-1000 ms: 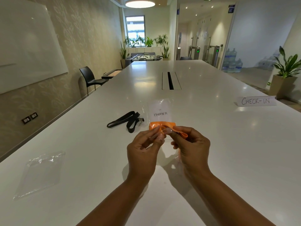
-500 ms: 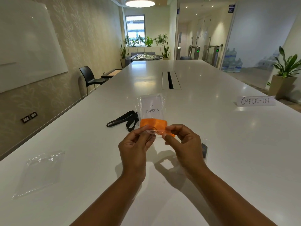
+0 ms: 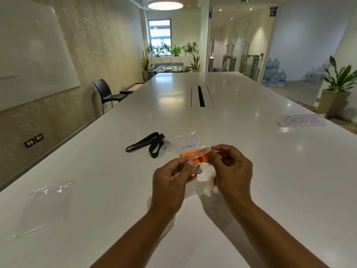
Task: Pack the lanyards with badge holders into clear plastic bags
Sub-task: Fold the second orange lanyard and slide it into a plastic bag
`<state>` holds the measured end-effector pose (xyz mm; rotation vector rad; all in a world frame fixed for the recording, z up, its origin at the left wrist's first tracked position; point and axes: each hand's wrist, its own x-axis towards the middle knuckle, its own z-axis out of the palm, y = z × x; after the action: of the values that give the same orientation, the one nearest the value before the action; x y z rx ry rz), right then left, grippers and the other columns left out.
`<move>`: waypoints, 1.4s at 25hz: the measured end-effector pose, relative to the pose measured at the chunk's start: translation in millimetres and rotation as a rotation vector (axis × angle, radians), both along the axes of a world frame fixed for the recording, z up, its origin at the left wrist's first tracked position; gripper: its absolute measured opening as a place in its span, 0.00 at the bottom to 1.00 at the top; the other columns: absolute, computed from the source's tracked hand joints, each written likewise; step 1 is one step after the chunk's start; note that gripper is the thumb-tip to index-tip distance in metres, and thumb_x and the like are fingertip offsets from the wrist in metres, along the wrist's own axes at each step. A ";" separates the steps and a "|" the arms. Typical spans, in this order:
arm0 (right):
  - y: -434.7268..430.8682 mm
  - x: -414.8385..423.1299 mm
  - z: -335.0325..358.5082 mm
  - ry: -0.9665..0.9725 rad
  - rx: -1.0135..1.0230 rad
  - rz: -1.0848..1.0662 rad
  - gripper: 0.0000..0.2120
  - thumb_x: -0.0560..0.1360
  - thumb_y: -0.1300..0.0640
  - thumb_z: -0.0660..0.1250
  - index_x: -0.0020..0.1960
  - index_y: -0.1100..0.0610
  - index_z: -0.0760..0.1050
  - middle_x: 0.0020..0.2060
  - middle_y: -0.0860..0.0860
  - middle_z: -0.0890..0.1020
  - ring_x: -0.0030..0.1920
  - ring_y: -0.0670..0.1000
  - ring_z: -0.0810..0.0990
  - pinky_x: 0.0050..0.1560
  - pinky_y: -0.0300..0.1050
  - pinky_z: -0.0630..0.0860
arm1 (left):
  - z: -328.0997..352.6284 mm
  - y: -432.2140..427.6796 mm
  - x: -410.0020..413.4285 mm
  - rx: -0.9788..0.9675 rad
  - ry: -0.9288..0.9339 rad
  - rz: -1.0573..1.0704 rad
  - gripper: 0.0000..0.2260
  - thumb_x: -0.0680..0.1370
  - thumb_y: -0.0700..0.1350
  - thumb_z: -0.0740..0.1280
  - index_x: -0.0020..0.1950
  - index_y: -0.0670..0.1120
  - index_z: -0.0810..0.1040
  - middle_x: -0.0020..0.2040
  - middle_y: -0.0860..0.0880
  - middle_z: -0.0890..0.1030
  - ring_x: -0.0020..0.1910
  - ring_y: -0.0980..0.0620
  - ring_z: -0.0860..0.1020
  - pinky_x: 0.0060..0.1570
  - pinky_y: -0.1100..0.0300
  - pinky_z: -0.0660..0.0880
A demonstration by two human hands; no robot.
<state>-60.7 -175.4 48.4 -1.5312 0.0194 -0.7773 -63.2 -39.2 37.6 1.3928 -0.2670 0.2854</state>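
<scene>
A clear plastic bag with a white name badge and an orange lanyard inside is held just above the white table. My left hand pinches the bag's near edge between thumb and fingers. My right hand pinches the same edge from the right, its fingers curled over the orange strap. A black lanyard lies coiled on the table to the left of the bag. An empty clear bag lies flat near the table's left front edge.
A CHECK-IN sign stands at the right on the table. A cable slot sits in the table's middle, farther back. A black chair stands by the left wall, and a potted plant at the right.
The bag has tilted down and shifted right, from upright in front of me to lying lower over the table. Both hands moved right with it and kept pinching its near edge.
</scene>
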 end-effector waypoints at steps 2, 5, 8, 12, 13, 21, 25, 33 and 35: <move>-0.5 0.5 0.2 0.021 -0.006 -0.038 0.06 0.71 0.56 0.74 0.42 0.46 0.80 0.35 0.41 0.84 0.38 0.44 0.84 0.40 0.35 0.80 | -1.3 -1.4 -1.9 0.055 -0.007 0.015 0.07 0.76 0.47 0.69 0.50 0.56 0.84 0.49 0.52 0.86 0.48 0.51 0.85 0.46 0.55 0.83; -0.3 0.2 1.5 0.033 0.015 -0.056 0.05 0.70 0.53 0.76 0.40 0.48 0.79 0.33 0.40 0.83 0.34 0.43 0.83 0.36 0.32 0.77 | -2.3 -2.3 -2.6 0.170 -0.063 0.116 0.09 0.74 0.50 0.69 0.53 0.58 0.82 0.59 0.57 0.82 0.57 0.62 0.79 0.50 0.62 0.81; 1.2 -1.3 2.8 0.062 0.000 -0.078 0.10 0.66 0.46 0.76 0.39 0.50 0.78 0.31 0.44 0.82 0.32 0.44 0.82 0.35 0.38 0.79 | -1.7 -0.1 -1.0 0.308 -0.159 0.265 0.11 0.76 0.50 0.68 0.57 0.57 0.81 0.67 0.60 0.73 0.60 0.75 0.71 0.47 0.80 0.71; 7.2 -2.3 -0.8 0.125 -0.118 -0.009 0.10 0.67 0.49 0.76 0.37 0.52 0.77 0.30 0.51 0.81 0.31 0.50 0.82 0.35 0.43 0.81 | -1.5 3.1 0.0 0.233 -0.170 0.338 0.14 0.75 0.52 0.65 0.58 0.51 0.82 0.53 0.53 0.85 0.51 0.63 0.82 0.44 0.72 0.78; 7.5 -2.1 -1.3 0.142 -0.131 0.049 0.09 0.68 0.52 0.76 0.38 0.53 0.77 0.32 0.52 0.81 0.31 0.51 0.82 0.34 0.42 0.80 | -1.0 5.0 1.3 0.235 -0.182 0.373 0.13 0.75 0.51 0.65 0.56 0.50 0.82 0.48 0.54 0.85 0.49 0.63 0.82 0.41 0.73 0.77; 8.7 1.3 -1.5 0.139 -0.039 0.389 0.02 0.73 0.59 0.73 0.44 0.56 0.80 0.38 0.51 0.85 0.37 0.52 0.85 0.38 0.39 0.81 | 3.1 21.9 11.1 0.228 -0.197 0.493 0.09 0.76 0.48 0.67 0.54 0.49 0.82 0.46 0.53 0.84 0.42 0.63 0.83 0.36 0.73 0.77; 3.6 3.9 -1.6 0.122 0.031 0.214 0.08 0.72 0.61 0.73 0.37 0.54 0.76 0.31 0.51 0.82 0.31 0.50 0.84 0.33 0.35 0.78 | 2.1 14.9 6.4 0.296 -0.334 0.426 0.08 0.77 0.45 0.68 0.53 0.45 0.83 0.45 0.52 0.81 0.43 0.58 0.83 0.39 0.67 0.80; 4.9 3.7 -2.2 0.097 -0.041 0.384 0.13 0.74 0.64 0.70 0.57 0.55 0.77 0.57 0.52 0.79 0.49 0.52 0.84 0.48 0.47 0.83 | 0.0 11.1 5.7 0.323 -0.388 0.312 0.12 0.77 0.46 0.66 0.56 0.42 0.82 0.54 0.48 0.80 0.54 0.55 0.79 0.48 0.67 0.79; 7.0 1.8 -2.3 0.092 -0.022 0.437 0.16 0.71 0.58 0.74 0.58 0.52 0.77 0.61 0.48 0.79 0.54 0.49 0.83 0.50 0.44 0.82 | 0.7 11.6 4.2 0.317 -0.396 0.296 0.11 0.78 0.44 0.65 0.58 0.44 0.80 0.56 0.52 0.81 0.57 0.58 0.79 0.50 0.68 0.78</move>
<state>-59.0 -168.5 46.1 -1.5186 -0.2483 -0.3598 -59.0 -27.6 38.3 1.6850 -0.4466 0.7950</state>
